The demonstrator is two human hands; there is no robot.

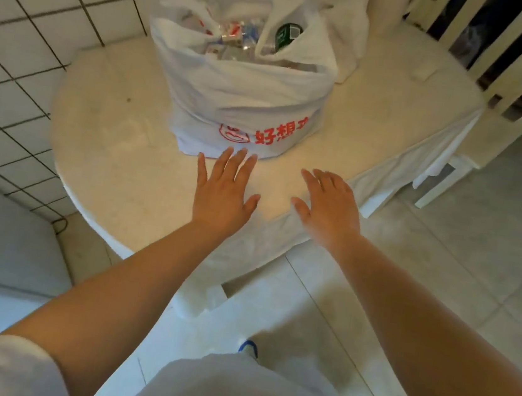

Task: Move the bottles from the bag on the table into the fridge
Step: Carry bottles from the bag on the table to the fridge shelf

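Bottles (239, 39) sit packed inside a white plastic bag (249, 97) at the middle of the table (111, 146); clear plastic and red-and-white labels show through its open mouth, and one dark green-labelled bottle (285, 36) stands at the right side of the opening. Left of the table runs a white tiled wall (26, 37) with dark grout. The bag carries red printed characters on its near face. The left hand (223, 190) is held flat, palm down, fingers straight and slightly spread, their tips just short of the bag's base; contact with the tabletop cannot be determined. The right hand (327, 206) hovers at the table's near edge, fingers extended and apart, holding nothing. White slatted furniture (501, 46) stands at far right.
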